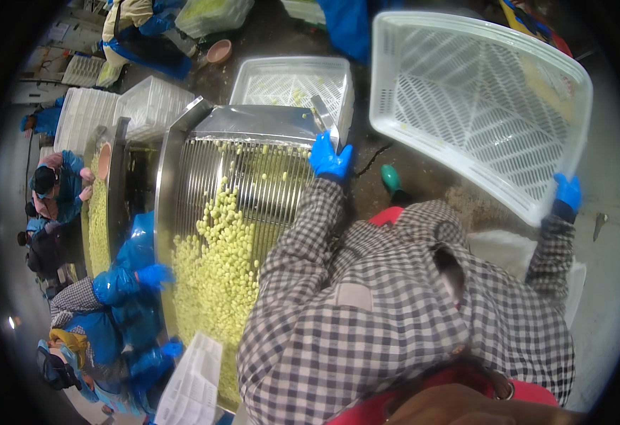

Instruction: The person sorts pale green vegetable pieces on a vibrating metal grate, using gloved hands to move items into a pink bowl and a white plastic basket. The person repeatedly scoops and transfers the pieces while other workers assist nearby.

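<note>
My left hand, in a blue glove, rests at the right edge of a slatted metal sorting table. Its fingers are spread, with nothing seen in them, close to an upright metal plate. Many pale green beans or similar produce lie over the slats, thickest towards the near end. On the far right, my right hand, also blue-gloved, grips the near right corner of a large white slotted plastic crate. Several rims show at that crate's far edge, as in a stack. A few green bits lie inside it.
A co-worker in blue sleeves reaches over the table's left side. Another white crate stands beyond the table's far end. A tilted white crate sits at the near end. Crate stacks and more workers are further left.
</note>
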Demonstrator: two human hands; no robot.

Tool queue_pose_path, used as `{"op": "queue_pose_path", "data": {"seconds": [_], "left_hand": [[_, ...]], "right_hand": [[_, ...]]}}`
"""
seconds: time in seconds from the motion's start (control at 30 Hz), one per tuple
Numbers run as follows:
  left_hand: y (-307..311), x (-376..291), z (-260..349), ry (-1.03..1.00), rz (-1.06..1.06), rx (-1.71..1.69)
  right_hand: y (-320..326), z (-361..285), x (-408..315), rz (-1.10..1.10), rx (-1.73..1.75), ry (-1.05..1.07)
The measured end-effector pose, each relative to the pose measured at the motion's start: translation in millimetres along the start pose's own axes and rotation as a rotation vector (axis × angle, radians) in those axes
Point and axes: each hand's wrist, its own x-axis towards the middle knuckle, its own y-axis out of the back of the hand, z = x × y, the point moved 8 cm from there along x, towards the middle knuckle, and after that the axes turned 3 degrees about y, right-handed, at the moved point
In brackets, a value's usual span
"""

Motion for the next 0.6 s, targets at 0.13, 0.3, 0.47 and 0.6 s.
{"op": "queue_pose_path", "data": {"seconds": [0.13,0.3,0.47,0.6], "left_hand": [[-5.4,-29.9,-31.2,0.26,-0.282,0.215],[32.2,-31.6,-33.5,0.189,-0.205,0.051],[57.4,-21.2,0.7,0.14,-0.137,0.017],[68.9,-22.3,3.2,0.193,-0.143,0.027]], "right_hand": [[-67.8,-152.4,2.0,0.038,0.083,0.138],[-208.0,-275.8,4.4,-0.152,0.112,0.185],[-400.3,-361.9,-9.9,-0.463,0.121,0.103],[-520.5,-440.5,-97.4,-0.58,0.276,0.05]]}}
